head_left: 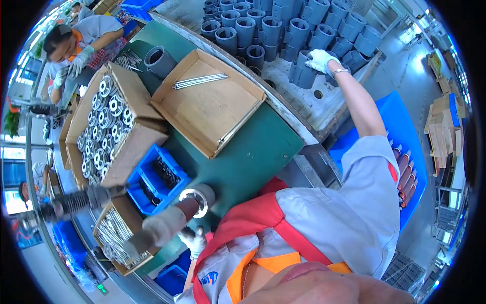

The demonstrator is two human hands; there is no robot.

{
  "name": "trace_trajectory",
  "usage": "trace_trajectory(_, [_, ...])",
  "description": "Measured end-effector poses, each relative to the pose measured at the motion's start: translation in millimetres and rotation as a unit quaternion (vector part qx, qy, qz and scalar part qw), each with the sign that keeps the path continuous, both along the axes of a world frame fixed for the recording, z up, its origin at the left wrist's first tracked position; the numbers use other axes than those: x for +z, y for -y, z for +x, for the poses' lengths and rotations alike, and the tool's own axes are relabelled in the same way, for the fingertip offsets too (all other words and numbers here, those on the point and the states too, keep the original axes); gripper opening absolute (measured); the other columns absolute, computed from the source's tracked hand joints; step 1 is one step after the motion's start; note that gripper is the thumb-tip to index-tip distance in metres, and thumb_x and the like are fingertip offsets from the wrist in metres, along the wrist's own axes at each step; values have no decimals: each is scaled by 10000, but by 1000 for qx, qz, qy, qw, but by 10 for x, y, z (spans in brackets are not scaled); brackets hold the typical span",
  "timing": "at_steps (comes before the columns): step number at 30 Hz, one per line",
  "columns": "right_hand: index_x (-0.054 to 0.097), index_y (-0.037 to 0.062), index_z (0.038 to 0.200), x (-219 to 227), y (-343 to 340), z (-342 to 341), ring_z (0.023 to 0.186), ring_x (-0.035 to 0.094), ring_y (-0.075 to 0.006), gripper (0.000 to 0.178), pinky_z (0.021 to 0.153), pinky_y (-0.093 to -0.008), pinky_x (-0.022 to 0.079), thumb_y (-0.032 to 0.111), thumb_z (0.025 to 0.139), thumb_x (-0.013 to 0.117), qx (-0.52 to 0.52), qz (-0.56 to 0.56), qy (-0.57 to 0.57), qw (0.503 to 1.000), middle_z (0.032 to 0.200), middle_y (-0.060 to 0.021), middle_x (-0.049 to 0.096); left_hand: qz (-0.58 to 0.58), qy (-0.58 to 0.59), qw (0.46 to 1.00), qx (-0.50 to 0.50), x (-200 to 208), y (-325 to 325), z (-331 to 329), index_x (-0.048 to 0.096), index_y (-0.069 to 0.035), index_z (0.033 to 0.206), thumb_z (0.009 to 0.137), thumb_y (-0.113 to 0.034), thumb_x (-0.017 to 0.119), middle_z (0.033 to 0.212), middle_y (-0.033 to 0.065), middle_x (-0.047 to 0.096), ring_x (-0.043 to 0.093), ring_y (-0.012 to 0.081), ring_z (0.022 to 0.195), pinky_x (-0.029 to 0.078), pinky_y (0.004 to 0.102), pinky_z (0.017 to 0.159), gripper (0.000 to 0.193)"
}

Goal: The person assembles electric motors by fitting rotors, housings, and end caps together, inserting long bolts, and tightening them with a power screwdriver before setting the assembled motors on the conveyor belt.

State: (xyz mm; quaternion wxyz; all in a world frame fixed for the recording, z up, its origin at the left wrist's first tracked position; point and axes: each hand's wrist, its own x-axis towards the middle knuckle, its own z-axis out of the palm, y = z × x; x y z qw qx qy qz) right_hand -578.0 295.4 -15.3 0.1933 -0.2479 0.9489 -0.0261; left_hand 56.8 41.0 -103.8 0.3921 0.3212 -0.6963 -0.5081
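Observation:
My right arm reaches out to the far right, where my gloved right hand (320, 61) is closed on the upper rim of a grey motor housing (302, 76). This housing stands at the near side of a crowd of similar grey cylinders. Close to my body, my gloved left hand (194, 242) has its fingers apart and nothing visible in them. Just beyond it, a silver ring-shaped part (203, 199) sits on the green table, with a dark red cylinder (187, 208) rising from it. A blurred pale cylindrical piece (162, 225) tops that cylinder.
An open cardboard tray (243, 119) holds several metal rods. Beside it are a box of round metal end covers (104, 116), a blue bin (157, 177) and a box of long screws (119, 233). A power screwdriver (81, 200) hangs at left. Copper-wound rotors (405, 175) lie in a blue crate at right. A co-worker (83, 43) sits far left.

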Motion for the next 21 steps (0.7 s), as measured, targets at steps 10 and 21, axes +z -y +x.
trace_trajectory(10, [632, 7, 994, 1882, 291, 2451, 662, 643, -276, 242, 617, -378, 491, 203, 853, 654, 203, -143, 0, 969, 721, -162, 624, 16, 2, 938, -346, 1086, -455, -908, 486, 17, 1318, 850, -153, 697, 1302, 169, 563, 568, 247, 1174, 446, 354, 988, 541])
trace_trajectory(21, [655, 91, 954, 1800, 997, 4204, 709, 656, -302, 190, 635, -407, 517, 254, 867, 613, 596, -82, 82, 795, 785, -105, 653, 113, -38, 834, -539, 1551, -235, -696, 461, -31, 1342, 562, -162, 856, 1302, 81, 527, 482, 197, 1226, 348, 365, 1073, 884])
